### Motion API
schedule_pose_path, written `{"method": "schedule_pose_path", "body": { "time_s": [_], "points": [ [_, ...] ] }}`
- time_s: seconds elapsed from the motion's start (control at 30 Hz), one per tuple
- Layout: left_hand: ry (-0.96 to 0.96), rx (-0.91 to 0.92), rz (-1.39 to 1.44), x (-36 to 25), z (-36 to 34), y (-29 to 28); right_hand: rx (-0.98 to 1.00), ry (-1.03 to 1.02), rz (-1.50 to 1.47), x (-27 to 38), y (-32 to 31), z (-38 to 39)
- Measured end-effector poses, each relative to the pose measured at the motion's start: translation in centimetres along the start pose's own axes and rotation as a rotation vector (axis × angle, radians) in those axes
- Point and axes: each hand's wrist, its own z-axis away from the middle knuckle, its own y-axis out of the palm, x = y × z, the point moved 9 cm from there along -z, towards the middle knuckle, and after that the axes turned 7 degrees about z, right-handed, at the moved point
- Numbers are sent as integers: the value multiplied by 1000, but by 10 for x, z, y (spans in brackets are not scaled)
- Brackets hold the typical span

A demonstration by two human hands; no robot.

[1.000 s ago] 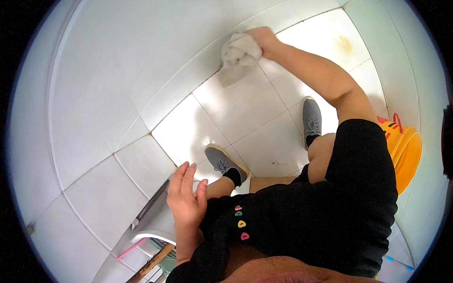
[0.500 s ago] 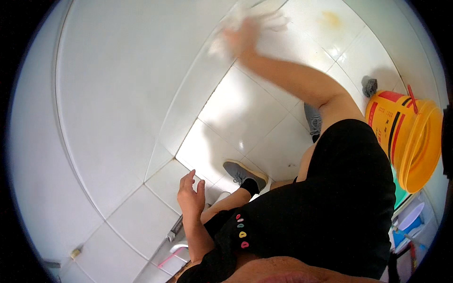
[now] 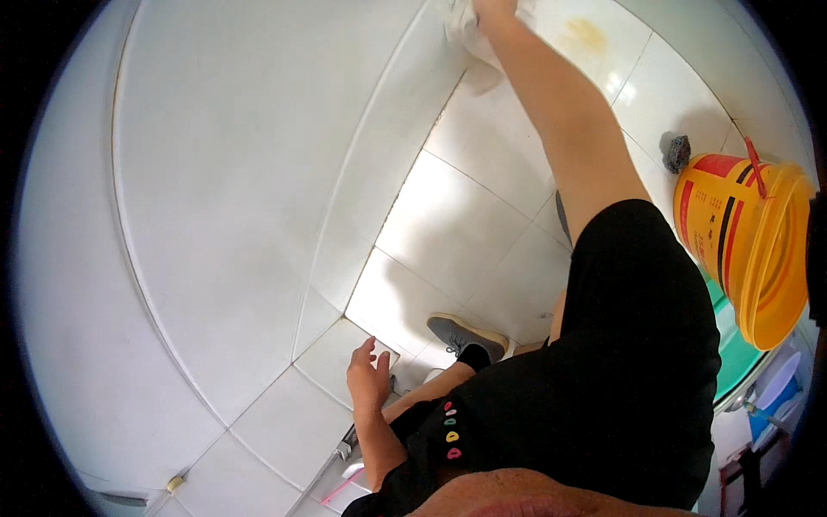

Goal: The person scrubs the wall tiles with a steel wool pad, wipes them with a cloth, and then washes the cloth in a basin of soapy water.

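At the top edge of the view my right hand (image 3: 494, 10) is closed on a white cloth (image 3: 469, 33), near where the white wall panel (image 3: 250, 155) meets the tiled floor (image 3: 469, 194). Part of that hand lies at the frame's edge, and the cloth's outline is soft. My left hand (image 3: 369, 376) hangs in the air at the lower middle, beside the wall. Its fingers are loosely bent and apart, with nothing in them.
To the right, a yellow bucket (image 3: 724, 220) lies tilted on a green basin (image 3: 730, 345). A dark grey scouring pad (image 3: 678, 153) is on the floor beside it. My grey shoe (image 3: 465, 334) stands near the middle. A yellowish stain (image 3: 586, 34) marks the far floor.
My right hand has moved farther away and a little right with the cloth, its arm straighter. The left hand is slightly lower and farther right in view, still open.
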Motion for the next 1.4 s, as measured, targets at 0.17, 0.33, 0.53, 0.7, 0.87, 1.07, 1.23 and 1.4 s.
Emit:
{"method": "schedule_pose_path", "body": {
  "time_s": [0.17,0.33,0.53,0.7,0.87,1.07,1.23,1.4],
  "points": [
    [-20,6,21,1,8,9,-1,251,52,-17,55,148],
    [32,12,2,-7,5,10,260,269,-336,72,20,186],
    [85,12,57,-19,13,10,126,-362,-476,234,-57,178],
    [140,46,53,-31,15,17,-237,-825,-350,311,-72,225],
    [167,54,72,-43,14,23,248,-811,-503,335,-46,319],
    [204,53,70,-50,19,19,82,-1093,-244,299,-23,298],
    [246,37,67,-46,39,17,-20,-600,-133,217,-33,171],
    [393,26,30,-68,59,3,-46,-227,-200,208,-41,172]
  ]
}}
